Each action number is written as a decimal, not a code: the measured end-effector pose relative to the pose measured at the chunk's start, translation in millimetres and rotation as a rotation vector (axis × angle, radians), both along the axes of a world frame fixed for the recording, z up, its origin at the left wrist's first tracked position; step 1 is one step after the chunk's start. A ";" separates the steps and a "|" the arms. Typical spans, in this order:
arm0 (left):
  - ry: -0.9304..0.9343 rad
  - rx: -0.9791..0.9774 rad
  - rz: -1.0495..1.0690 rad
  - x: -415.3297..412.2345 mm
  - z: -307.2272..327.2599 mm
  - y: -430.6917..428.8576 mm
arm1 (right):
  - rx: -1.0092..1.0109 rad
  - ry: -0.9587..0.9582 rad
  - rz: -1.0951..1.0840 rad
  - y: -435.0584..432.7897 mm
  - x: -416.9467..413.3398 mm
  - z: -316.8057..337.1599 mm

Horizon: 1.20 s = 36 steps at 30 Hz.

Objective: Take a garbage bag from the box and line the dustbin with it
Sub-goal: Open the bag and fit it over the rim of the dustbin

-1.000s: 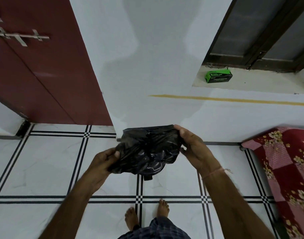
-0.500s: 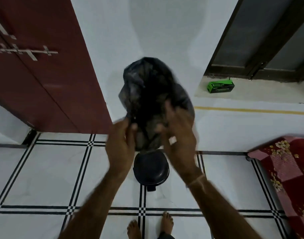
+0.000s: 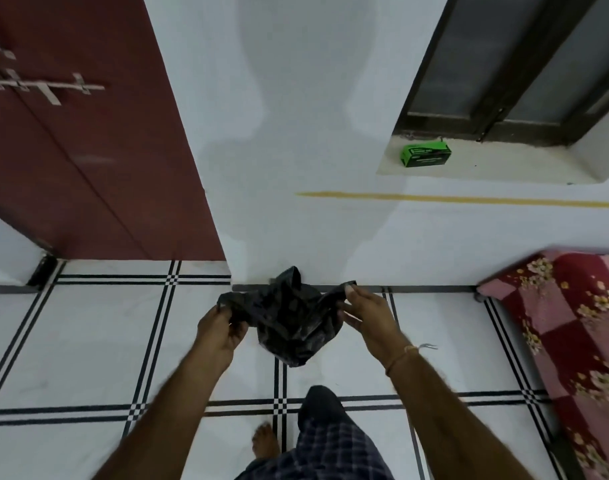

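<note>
A crumpled black garbage bag (image 3: pixel 289 320) hangs low over the tiled floor, close to the foot of the white wall. My left hand (image 3: pixel 220 327) grips its left edge and my right hand (image 3: pixel 369 317) pinches its right edge, so the bag's mouth is pulled wide between them. The black dustbin seen earlier on the floor is hidden behind the bag. The green garbage bag box (image 3: pixel 426 157) lies on the window sill at the upper right, far from both hands.
A dark red door (image 3: pixel 88 150) stands at the left. A bed with a red floral cover (image 3: pixel 573 334) fills the right edge. My bare foot (image 3: pixel 265 441) and a raised leg in checked cloth (image 3: pixel 327 441) are below the bag.
Half a second ago both hands had swung the bag up in front of the wall, which uncovered the dustbin. Now the bag is back down low and spread apart over that spot.
</note>
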State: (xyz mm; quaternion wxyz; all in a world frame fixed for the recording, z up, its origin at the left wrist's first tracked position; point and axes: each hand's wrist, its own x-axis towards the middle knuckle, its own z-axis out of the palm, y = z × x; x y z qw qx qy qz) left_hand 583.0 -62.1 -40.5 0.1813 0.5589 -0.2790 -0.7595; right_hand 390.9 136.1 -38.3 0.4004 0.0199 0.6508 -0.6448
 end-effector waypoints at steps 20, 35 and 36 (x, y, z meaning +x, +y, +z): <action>-0.082 0.137 -0.028 -27.4 -69.1 -4.2 | 0.014 0.031 -0.143 -28.6 -31.8 -60.6; 0.027 0.456 0.027 -197.9 -390.2 -11.0 | 0.075 -0.140 -0.079 -108.6 -102.3 -354.3; 0.047 0.456 0.067 -207.6 -407.7 -14.6 | 0.084 -0.155 -0.085 -113.0 -104.9 -368.4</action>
